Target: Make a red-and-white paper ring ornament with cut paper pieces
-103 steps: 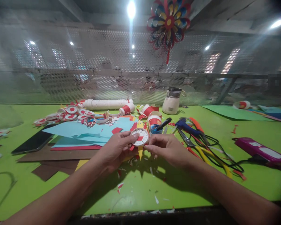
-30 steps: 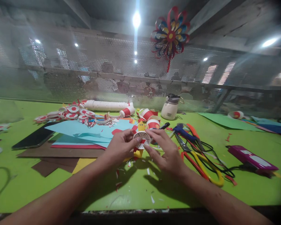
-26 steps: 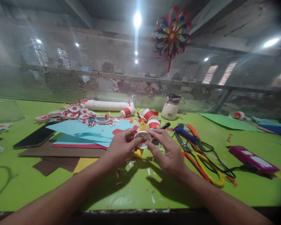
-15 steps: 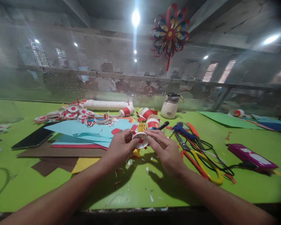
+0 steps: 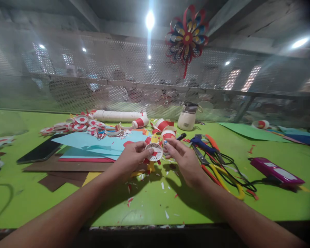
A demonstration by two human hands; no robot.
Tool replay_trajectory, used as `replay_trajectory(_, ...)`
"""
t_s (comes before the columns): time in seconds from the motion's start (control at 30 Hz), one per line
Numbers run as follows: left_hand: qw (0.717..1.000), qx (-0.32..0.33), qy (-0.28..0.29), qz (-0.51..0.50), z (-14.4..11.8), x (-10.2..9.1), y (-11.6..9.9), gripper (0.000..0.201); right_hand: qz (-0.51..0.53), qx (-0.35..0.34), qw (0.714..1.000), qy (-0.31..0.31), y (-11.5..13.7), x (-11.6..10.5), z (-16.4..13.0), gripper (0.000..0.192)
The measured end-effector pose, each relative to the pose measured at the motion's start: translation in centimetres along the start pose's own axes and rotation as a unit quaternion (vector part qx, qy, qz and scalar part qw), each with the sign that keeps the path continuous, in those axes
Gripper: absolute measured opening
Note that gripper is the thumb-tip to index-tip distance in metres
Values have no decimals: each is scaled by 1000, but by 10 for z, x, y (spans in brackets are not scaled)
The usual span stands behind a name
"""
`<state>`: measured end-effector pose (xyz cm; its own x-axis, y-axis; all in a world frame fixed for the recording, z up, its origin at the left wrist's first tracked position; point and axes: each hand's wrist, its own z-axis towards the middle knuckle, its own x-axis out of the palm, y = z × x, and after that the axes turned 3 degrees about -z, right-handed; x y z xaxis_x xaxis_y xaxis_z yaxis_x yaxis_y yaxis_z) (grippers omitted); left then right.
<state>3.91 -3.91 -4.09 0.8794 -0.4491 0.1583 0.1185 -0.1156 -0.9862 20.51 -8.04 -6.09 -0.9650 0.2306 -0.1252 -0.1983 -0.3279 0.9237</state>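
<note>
My left hand grips a small round white paper disc with red and yellow paper points behind it, held just above the green table. Its thumb and fingers pinch the disc's left edge. My right hand is just right of the disc, fingers spread, its fingertips close to the disc's right rim; contact is hard to tell. Paper scraps lie under both hands.
Blue, red, brown and yellow paper sheets lie left, a black phone beside them. Red-white paper rings, a white tube, cups, a white bottle stand behind. Scissors and cables and a purple device lie right.
The disc has tilted from facing me to lying flatter and back. My right hand pinched its right edge earlier; now its fingers have spread and drawn slightly right.
</note>
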Motion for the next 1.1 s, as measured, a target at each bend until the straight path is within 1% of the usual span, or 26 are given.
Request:
replay_trajectory(0.17,999,-9,36,-1,4,-4,6,27,38,73,992,94,-1,1,0,29)
replay_trajectory(0.23,999,-11,45,-7,5,-4,8,27,55,92,989,107,-3,1,0,29)
replay_trajectory(0.33,995,-5,87,-47,7,-5,10,25,82,112,984,113,-6,-1,0,27)
replay_trajectory(0.4,990,4,115,-79,7,-5,10,21,99,117,981,122,-7,-2,1,26)
replay_trajectory(0.47,987,10,128,-94,7,-4,9,20,109,115,979,125,-7,-2,1,25)
replay_trajectory(0.57,987,5,118,-105,7,-4,6,26,103,105,982,121,-7,-2,0,25)
replay_trajectory(0.67,989,-4,102,-108,9,-4,6,24,92,98,983,126,-6,-2,-1,26)
replay_trajectory(0.83,989,0,116,-90,11,-7,10,22,80,98,983,134,-3,-1,-2,29)
replay_trajectory(0.93,986,-10,128,-103,13,-11,11,21,72,95,984,129,-1,0,-3,29)
replay_trajectory(1.1,982,-39,122,-139,14,-15,14,13,67,92,985,132,-2,1,-3,27)
